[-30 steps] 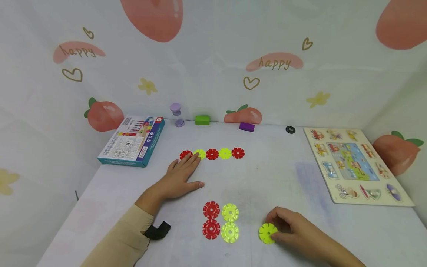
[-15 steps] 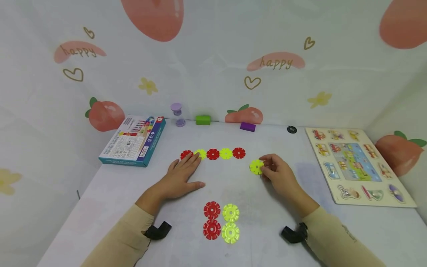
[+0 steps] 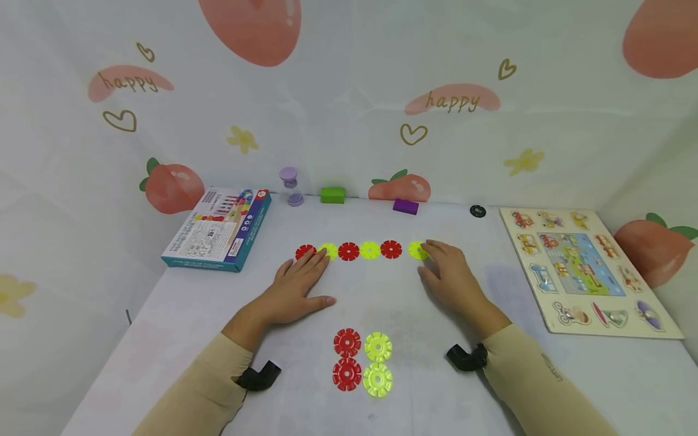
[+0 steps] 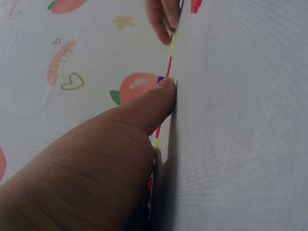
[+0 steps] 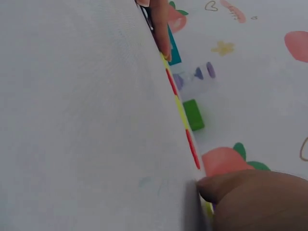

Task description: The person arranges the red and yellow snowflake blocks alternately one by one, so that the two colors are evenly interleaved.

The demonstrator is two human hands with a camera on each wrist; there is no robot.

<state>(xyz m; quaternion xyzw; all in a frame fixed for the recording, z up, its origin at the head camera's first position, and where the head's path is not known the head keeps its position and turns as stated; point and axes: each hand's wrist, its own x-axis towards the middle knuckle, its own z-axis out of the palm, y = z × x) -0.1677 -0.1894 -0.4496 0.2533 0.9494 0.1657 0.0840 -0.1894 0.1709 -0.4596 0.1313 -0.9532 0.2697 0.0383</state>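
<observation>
In the head view, notched plastic discs lie in a row across the table, red and yellow by turns. My left hand lies flat with its fingertips on the leftmost red disc and the yellow disc beside it, partly covering both. At the right end my right hand touches another yellow disc with its fingertips. The thumb stands apart from that disc. A small gap separates it from the neighbouring red disc. Both wrist views show the row edge-on, with the left thumb and the right thumb near the tabletop.
Nearer the person lie two red discs and two yellow discs. A boxed toy stands at back left, beside an hourglass. A green block, purple block and black round piece line the back. A puzzle board lies right.
My right hand has carried the yellow disc from the near right to the row's right end and laid it down; its thumb has come off the disc. My left hand has stayed put.
</observation>
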